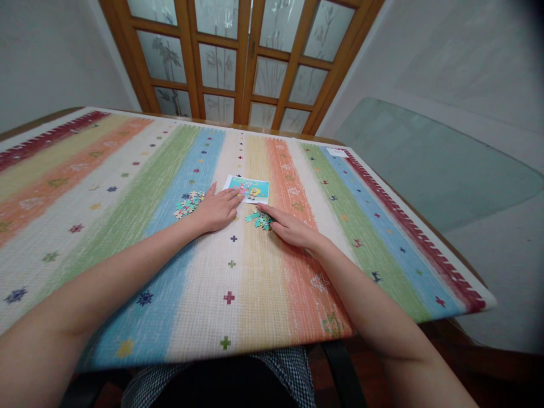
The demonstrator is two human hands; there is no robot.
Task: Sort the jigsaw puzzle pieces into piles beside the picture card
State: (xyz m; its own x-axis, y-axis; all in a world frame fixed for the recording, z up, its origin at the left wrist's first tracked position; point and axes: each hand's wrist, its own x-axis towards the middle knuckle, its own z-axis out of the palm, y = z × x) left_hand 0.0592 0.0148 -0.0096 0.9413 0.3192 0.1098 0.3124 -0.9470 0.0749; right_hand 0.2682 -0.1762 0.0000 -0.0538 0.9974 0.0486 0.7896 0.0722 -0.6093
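A small picture card (pixel 249 189) with a blue-green cartoon print lies flat on the striped tablecloth (pixel 127 226). My left hand (pixel 217 208) rests palm down just left of it, fingers stretched out, tips touching the card's lower left corner. Left of that hand lies a pile of loose puzzle pieces (pixel 188 204). A second small cluster of teal puzzle pieces (pixel 258 220) sits below the card. My right hand (pixel 289 226) lies flat beside this cluster, its fingertips on the pieces.
The table's right edge (pixel 425 226) runs diagonally near a pale wall and a leaning glass sheet (pixel 425 158). A wooden-framed glass door (pixel 242 56) stands behind the table. A chair seat and checked fabric (pixel 272 374) show below the near edge.
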